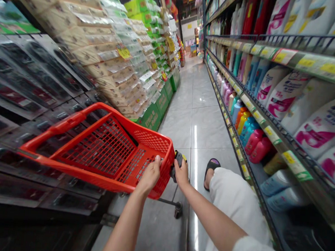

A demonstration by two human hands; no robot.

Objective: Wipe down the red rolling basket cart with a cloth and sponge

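Note:
A red plastic shopping cart (115,152) with grid walls stands tilted across the view, its long handle towards the left. My left hand (150,175) is closed at the near right end of its basket, thumb up; part of the fingers is hidden. Just outside that end, my right hand (181,173) is closed on a dark grey object with yellow parts (177,163). I cannot tell what this object is or whether it is fixed to the cart. Below the basket, a caster wheel (178,210) on a metal bar shows.
Shelves of shampoo bottles (320,119) line the right side. Stacked tissue packs (104,45) rise on the left behind green boxes (153,112). Hanging packaged goods (15,81) are at far left. A tiled aisle (184,99) runs ahead; my sandalled foot (210,172) stands on it.

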